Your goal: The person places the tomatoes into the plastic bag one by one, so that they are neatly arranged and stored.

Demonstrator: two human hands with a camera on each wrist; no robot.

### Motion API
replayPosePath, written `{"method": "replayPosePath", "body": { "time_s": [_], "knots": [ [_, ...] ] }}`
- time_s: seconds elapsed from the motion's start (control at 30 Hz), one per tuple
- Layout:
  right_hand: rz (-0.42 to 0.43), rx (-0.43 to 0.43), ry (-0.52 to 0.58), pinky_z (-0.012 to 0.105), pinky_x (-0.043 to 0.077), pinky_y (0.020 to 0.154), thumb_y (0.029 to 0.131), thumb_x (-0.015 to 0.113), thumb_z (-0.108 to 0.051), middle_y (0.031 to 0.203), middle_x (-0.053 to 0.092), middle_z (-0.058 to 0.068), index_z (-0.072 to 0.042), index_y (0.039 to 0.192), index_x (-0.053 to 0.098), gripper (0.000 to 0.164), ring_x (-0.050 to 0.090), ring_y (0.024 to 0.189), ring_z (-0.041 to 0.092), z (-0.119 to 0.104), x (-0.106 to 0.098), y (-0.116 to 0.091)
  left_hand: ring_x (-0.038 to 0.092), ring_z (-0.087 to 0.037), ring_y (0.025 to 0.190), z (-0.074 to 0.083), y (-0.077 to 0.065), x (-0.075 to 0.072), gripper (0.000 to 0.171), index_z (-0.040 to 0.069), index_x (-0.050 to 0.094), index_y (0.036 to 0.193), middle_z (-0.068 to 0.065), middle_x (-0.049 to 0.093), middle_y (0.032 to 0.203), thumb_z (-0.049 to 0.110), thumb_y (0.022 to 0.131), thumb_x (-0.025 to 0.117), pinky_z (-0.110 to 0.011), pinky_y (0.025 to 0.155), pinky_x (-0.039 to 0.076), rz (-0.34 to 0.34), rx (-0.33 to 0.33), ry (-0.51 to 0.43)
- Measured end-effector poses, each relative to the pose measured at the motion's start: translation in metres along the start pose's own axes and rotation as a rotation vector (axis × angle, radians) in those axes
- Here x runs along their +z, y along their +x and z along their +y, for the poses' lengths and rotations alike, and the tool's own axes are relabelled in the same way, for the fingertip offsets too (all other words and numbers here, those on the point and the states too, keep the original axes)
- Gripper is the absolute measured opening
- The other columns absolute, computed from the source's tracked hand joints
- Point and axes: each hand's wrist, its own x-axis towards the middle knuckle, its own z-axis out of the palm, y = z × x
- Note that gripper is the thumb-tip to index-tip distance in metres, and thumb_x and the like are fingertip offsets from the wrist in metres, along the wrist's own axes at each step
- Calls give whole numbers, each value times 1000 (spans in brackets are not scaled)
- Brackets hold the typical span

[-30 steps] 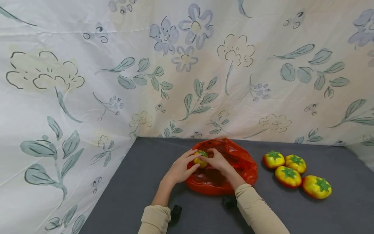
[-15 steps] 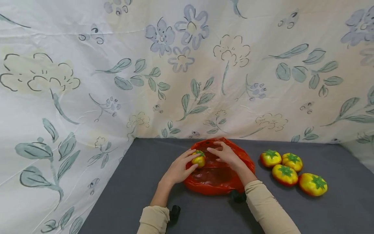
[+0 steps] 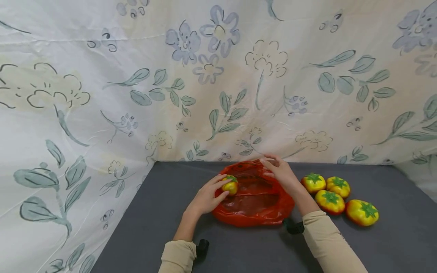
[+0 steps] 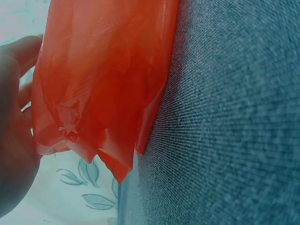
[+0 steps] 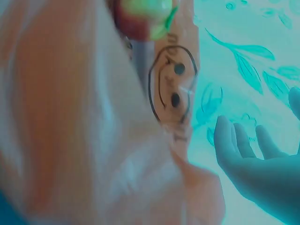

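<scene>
My left hand (image 3: pixel 209 194) holds a yellow-and-red toy tomato (image 3: pixel 231 186) with a green leafy top, its fingers above and thumb below, at the left side of a red plastic bag (image 3: pixel 250 220). The bag's mouth gapes upward. In the left wrist view the bag (image 4: pixel 108 79) hides the tomato, and part of the hand (image 4: pixel 16 112) shows behind it. My right hand (image 3: pixel 285 174) is above the bag's right rim, fingers loosely spread, holding nothing. In the right wrist view the tomato (image 5: pixel 145 18) shows above a printed smiley face, apart from the right hand (image 5: pixel 262 164).
Several more toy tomatoes lie to the right of the bag, including a rear one (image 3: pixel 313 183) and a front one (image 3: pixel 362 213). The grey table (image 3: pixel 246 250) meets a flowered cloth (image 3: pixel 191 106) at the back and left.
My right hand has come away from the tomato and moved right, over to the bag's right rim. My left hand has kept hold of the tomato. The view has shifted slightly.
</scene>
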Motion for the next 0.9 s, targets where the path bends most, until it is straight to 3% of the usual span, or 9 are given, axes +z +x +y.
{"method": "replayPosePath", "body": {
  "time_s": [0.2, 0.5, 0.67, 0.9],
  "knots": [
    [27, -31, -1, 46, 38, 101, 98, 53, -34, 145, 29, 26, -2, 149, 24, 66, 37, 127, 40, -6, -24, -12, 29, -22, 138, 0, 0, 2, 44, 17, 55, 136, -3, 42, 146, 23, 93, 63, -51, 105, 32, -5, -23, 8],
    [86, -38, -47, 33, 45, 95, 97, 51, -43, 144, 30, 24, -5, 150, 23, 71, 42, 122, 33, -5, -58, -25, 31, -26, 137, 1, 0, 3, 44, 15, 56, 135, -5, 43, 144, 22, 93, 64, -54, 104, 32, 2, -7, 12],
    [106, -31, -56, 33, 46, 94, 97, 48, -46, 144, 31, 26, -4, 150, 22, 73, 47, 115, 25, -3, -73, -32, 31, -26, 137, 1, 0, 3, 44, 16, 56, 135, -5, 43, 145, 22, 92, 64, -54, 103, 33, -2, -15, 8],
    [123, -39, -70, 34, 47, 93, 97, 45, -49, 144, 29, 25, -5, 150, 21, 74, 46, 115, 25, -6, -92, -44, 31, -24, 137, 0, 1, 3, 44, 17, 56, 135, -2, 42, 145, 22, 92, 64, -52, 104, 32, -1, -28, 7]
  ]
}}
